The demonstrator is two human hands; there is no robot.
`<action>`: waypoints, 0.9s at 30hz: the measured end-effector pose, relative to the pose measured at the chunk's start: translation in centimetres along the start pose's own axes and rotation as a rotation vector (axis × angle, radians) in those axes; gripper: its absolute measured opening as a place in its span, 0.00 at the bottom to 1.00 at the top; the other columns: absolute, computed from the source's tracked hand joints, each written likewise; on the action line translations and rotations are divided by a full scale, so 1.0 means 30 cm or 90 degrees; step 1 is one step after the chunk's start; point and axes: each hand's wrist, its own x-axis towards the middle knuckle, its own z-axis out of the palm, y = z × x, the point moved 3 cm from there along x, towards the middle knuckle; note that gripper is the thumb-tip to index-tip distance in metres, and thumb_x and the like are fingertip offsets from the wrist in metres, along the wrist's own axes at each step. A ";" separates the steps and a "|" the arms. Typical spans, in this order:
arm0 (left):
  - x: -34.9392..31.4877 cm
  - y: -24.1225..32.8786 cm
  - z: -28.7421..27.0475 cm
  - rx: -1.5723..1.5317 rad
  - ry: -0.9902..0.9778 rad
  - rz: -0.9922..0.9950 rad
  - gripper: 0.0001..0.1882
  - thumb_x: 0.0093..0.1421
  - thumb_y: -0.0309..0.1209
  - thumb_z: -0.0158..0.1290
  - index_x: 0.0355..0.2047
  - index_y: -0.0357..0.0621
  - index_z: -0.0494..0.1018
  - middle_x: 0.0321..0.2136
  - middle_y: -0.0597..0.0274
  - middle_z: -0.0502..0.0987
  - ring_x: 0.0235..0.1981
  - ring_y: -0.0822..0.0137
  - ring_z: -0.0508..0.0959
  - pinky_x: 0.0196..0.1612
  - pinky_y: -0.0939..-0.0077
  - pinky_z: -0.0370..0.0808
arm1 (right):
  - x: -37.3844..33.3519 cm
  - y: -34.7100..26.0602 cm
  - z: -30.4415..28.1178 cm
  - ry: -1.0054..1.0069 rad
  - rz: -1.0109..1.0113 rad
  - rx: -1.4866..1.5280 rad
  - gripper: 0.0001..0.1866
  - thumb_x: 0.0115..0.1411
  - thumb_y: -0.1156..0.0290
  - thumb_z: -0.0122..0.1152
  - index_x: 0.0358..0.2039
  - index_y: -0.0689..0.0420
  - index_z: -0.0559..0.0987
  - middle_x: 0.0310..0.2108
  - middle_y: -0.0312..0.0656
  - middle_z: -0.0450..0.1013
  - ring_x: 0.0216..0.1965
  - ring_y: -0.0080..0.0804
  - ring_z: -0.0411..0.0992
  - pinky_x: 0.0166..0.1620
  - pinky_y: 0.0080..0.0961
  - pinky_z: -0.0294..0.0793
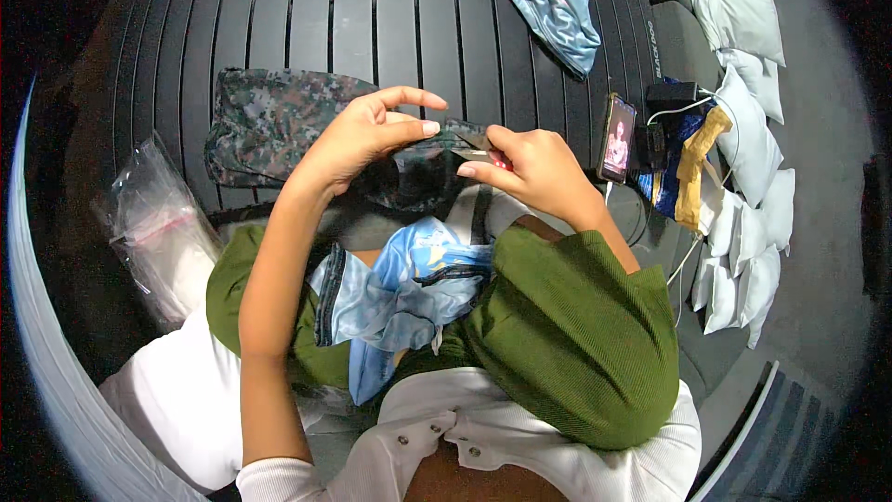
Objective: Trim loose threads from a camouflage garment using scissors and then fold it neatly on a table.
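My right hand is closed around small metal thread snips, a bit of red showing by the thumb. Their two blades are apart and point left, over the edge of a camouflage-print cloth piece. My left hand hovers over the same cloth, index finger stretched out and thumb apart from it; its other fingers are partly hidden. The cloth spreads leftward on the slatted table, with a darker part hanging below my hands. In my lap lies a crumpled light-blue garment with black-edged openings.
Another light-blue garment lies at the far side of the dark slatted table. At right a phone stands lit, beside a black charger and cables. Stacked pale pillow-like packs line the right side. A clear plastic bag lies at left.
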 end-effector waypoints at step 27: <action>0.000 0.000 0.006 -0.002 -0.009 0.015 0.15 0.52 0.26 0.53 0.41 0.39 0.69 0.28 0.64 0.77 0.30 0.80 0.74 0.38 0.87 0.68 | -0.001 -0.018 -0.013 0.025 -0.018 0.019 0.23 0.48 0.52 0.60 0.15 0.60 0.68 0.10 0.45 0.64 0.13 0.44 0.66 0.18 0.31 0.62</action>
